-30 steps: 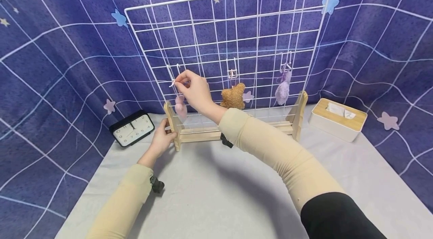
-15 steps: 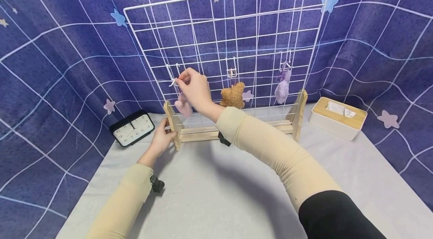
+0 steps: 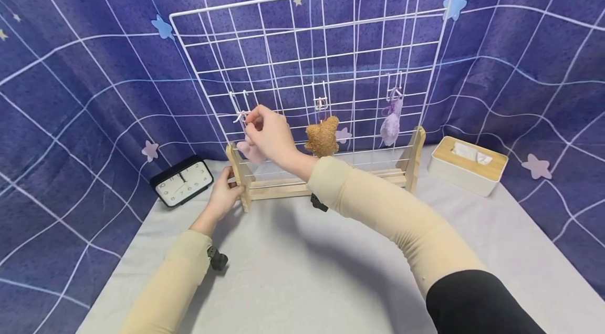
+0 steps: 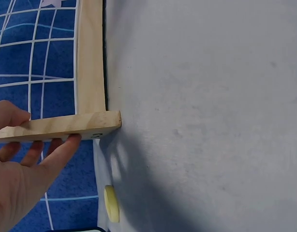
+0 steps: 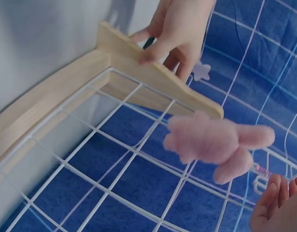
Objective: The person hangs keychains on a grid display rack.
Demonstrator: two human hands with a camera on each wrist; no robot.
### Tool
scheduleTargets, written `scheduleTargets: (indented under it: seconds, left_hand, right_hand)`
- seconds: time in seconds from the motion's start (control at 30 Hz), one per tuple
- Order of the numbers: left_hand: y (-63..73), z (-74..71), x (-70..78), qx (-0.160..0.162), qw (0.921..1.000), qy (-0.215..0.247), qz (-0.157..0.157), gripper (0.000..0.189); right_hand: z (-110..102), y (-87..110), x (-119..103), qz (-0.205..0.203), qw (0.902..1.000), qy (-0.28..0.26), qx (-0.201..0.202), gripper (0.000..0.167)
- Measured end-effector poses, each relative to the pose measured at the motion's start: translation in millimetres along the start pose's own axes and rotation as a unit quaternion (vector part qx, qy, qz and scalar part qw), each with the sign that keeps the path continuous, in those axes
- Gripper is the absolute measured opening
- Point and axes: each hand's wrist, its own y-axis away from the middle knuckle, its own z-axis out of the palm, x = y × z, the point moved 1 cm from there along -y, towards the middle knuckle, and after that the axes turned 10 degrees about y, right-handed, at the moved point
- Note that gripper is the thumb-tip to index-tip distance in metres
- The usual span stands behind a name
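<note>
My left hand (image 3: 226, 195) grips the wooden side foot (image 4: 66, 124) of a white wire grid rack, thumb on one face and fingers on the other. Level with a white hook (image 3: 239, 116) on the grid's left side, my right hand (image 3: 274, 134) has thumb and fingertips together at the top of a pink plush keychain (image 5: 211, 140). Its coiled pink strap (image 5: 262, 169) runs up to those fingertips, and the plush hangs below. Whether the strap's loop sits on the hook is hidden by the fingers.
A brown bear plush (image 3: 322, 137) hangs mid-grid, and a lilac plush (image 3: 390, 126) hangs at its right. The black-framed clock (image 3: 183, 183) stands left of the rack; the tissue box (image 3: 468, 166) stands right. A patterned blue curtain (image 3: 118, 113) is behind.
My right hand has drawn slightly down and right from the hook's tip. The pink plush swung right, then back left. My left hand keeps its grip on the foot.
</note>
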Motion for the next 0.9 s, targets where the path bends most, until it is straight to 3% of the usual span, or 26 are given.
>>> scheduleTargets:
  seconds: [0.33,0.63,0.9]
  left_hand:
    - [-1.0,-4.1,2.5,0.008,0.9999,-0.012,-0.001,0.071]
    - [10.9,-12.7,8.2,0.029,0.9986,-0.038,0.024,0.069]
    - [26.0,-32.6,10.7,0.060,0.9907,-0.109,0.054,0.063]
  right_hand:
    - [-4.9,30.2,-4.9,-0.013,0.9989,-0.002,-0.046,0.006]
    - [-15.7,73.3,-0.7,-0.041,0.9940,-0.025,-0.098,0.008]
    - [-38.4,109.5,18.7,-0.025,0.9880,-0.046,-0.145,0.011]
